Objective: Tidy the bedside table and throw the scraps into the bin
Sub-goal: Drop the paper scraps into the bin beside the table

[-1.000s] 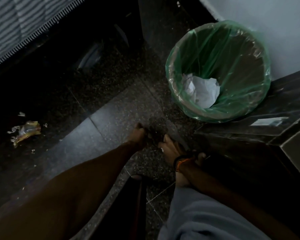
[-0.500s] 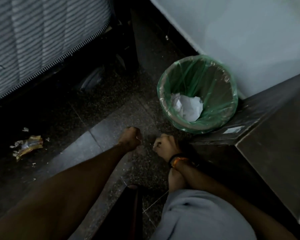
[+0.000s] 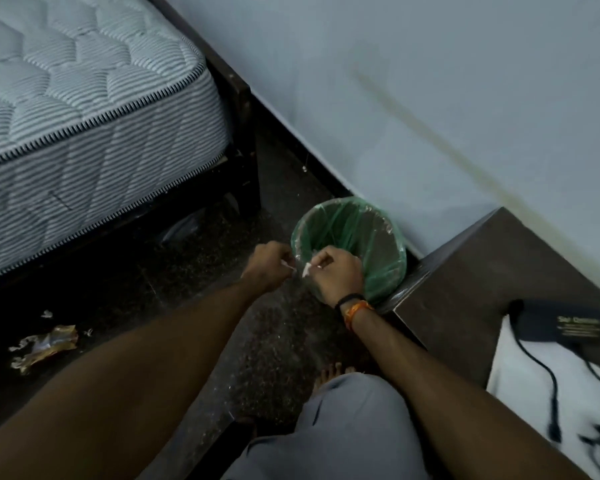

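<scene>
A round bin (image 3: 378, 233) lined with a green plastic bag stands on the dark floor against the wall, beside the dark bedside table (image 3: 492, 275). My right hand (image 3: 338, 273) is closed over the bin's near rim and pinches a small white paper scrap (image 3: 306, 270). My left hand (image 3: 269, 266) is a fist just left of the bin, with a small white scrap (image 3: 287, 266) poking out of its fingers. A crumpled yellowish wrapper (image 3: 44, 346) with white bits around it lies on the floor at the far left.
A striped mattress (image 3: 84, 109) on a dark bed frame fills the upper left. On the bedside table lie a white cloth (image 3: 534, 375), a dark flat item (image 3: 568, 327) and black cables (image 3: 551, 386). My grey-trousered knee (image 3: 347, 420) and bare foot (image 3: 329, 374) are below.
Both hands rose from the floor, closed on small scraps, and moved up to the bin's near rim. The view pulled back and up, showing the mattress and table top.
</scene>
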A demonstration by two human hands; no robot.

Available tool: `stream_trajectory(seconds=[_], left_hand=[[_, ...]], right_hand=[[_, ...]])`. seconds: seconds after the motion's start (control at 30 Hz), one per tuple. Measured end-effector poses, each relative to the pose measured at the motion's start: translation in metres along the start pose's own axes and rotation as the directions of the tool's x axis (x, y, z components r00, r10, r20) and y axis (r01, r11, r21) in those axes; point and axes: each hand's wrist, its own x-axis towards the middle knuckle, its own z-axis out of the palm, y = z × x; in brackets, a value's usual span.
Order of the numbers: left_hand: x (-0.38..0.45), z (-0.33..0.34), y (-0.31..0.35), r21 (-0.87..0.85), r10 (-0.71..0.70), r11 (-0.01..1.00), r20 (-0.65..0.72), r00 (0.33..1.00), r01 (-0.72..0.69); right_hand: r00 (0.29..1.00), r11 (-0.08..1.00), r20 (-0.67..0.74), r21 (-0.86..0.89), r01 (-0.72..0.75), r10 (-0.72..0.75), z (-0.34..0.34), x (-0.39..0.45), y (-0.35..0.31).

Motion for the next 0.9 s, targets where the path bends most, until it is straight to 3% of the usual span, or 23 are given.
stream_trajectory(seconds=[0.13,0.3,0.5,0.7,0.9], left_hand=[[0.010,-0.007,0.033,-0.062,0.038,0.997,-0.040,0.998,-0.040],[0.004,0.003,0.053,-0.079,0.067,0.995,-0.005,0.998,-0.068],[-0.013,0.001,0.083,-0.011,0.134,0.991,0.037,0.990,-0.134],[-0.036,-0.010,0.145,0.023,0.243,0.970,-0.013,0.970,-0.243],[-0.078,0.007,0.209,-0.026,0.379,0.925,-0.011,0.926,-0.379]], right_hand=[[0.988,0.994,-0.108,-0.015,-0.112,0.110,-0.026,0.021,-0.005],[0.954,0.950,-0.029,0.106,-0.294,0.299,-0.047,0.032,0.010],[0.977,0.967,-0.064,0.168,-0.192,0.205,-0.086,0.017,0.003],[0.977,0.983,-0.200,0.179,-0.036,0.073,-0.150,-0.021,-0.005],[0.939,0.963,-0.314,0.263,-0.056,0.140,-0.208,-0.081,0.016]])
